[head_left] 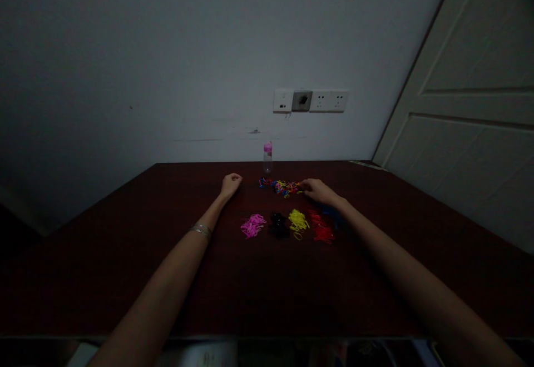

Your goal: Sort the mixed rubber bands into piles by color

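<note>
My right hand [317,189] is at the right end of a mixed-colour pile of small bands [285,188], its fingertips closed at the pile's edge; what they pinch is too small to make out. My left hand [231,184] rests on the table left of that pile, fingers curled in, their contents hidden. Nearer to me lie separate heaps: pink bands [252,226], black bands [278,225], yellow bands [298,222] and red bands [321,228]. Blue bands [334,216] lie at the far right, partly covered by my right forearm.
A clear bottle with a pink top [267,158] stands behind the mixed pile, near the wall. The dark red table [125,256] reaches back to the wall, which bears sockets [329,101]. A pale door [471,94] is at the right. Objects show below the table's front edge.
</note>
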Action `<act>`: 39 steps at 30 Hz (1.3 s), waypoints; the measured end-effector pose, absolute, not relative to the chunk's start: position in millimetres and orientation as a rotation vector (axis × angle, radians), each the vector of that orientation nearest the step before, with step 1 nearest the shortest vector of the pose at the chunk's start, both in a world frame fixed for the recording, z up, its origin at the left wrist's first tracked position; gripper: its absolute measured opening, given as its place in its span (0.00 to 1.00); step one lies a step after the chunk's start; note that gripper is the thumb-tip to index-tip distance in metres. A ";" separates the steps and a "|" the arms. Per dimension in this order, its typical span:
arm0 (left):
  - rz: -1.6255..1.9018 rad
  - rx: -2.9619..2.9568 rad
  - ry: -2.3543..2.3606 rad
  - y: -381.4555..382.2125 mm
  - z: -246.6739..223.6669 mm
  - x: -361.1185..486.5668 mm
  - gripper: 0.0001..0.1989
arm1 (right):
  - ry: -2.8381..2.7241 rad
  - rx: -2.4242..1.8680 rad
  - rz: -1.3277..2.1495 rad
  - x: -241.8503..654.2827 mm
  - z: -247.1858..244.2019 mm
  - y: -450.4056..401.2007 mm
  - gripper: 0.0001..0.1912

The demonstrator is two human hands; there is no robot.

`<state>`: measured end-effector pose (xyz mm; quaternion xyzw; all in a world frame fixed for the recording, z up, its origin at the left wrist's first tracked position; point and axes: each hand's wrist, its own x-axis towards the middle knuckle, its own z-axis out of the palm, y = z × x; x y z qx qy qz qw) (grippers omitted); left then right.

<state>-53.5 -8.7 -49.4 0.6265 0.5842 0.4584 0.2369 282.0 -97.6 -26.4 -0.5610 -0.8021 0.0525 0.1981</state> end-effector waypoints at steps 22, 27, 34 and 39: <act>1.176 1.887 1.571 -16.7 -46.4 -51.7 0.09 | -2.161 -1.312 0.259 283.4 -19.7 -111.7 0.14; 1.149 1.910 1.580 -20.3 -44.3 -50.5 0.09 | -2.152 -1.265 0.316 278.4 -22.1 -124.7 0.15; 1.129 1.960 1.576 -16.1 -47.8 -52.4 0.09 | -2.190 -1.304 0.318 284.1 -38.2 -116.4 0.14; 1.101 1.977 1.590 -15.3 -48.2 -52.3 0.10 | -2.211 -1.328 0.331 288.4 -40.5 -113.3 0.15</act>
